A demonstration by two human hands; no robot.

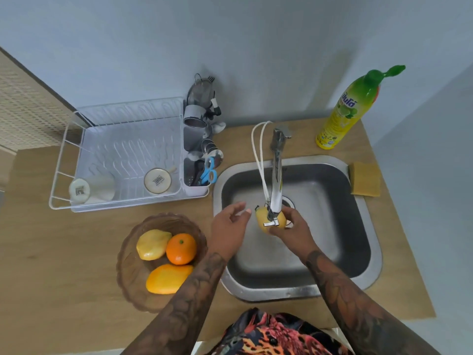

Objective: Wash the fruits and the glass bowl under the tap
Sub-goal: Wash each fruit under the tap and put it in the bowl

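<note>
My right hand [291, 228] holds a pale yellow fruit [263, 221] over the steel sink [363, 265], right under the tap's spout [275, 198]. The tap partly hides the fruit. My left hand [227, 226] hovers just left of the fruit with relaxed, spread fingers and holds nothing. On the counter to the left stands a brownish glass bowl [128, 267]. In it lie a yellow lemon-like fruit [152, 244], an orange [181, 248] and an orange-yellow mango [167, 278].
A white dish rack [122, 155] with two cups and a cutlery holder stands at the back left. A yellow dish-soap bottle [345, 111] is behind the sink, a yellow sponge [364, 181] on its right rim. White cords [258, 160] hang by the tap.
</note>
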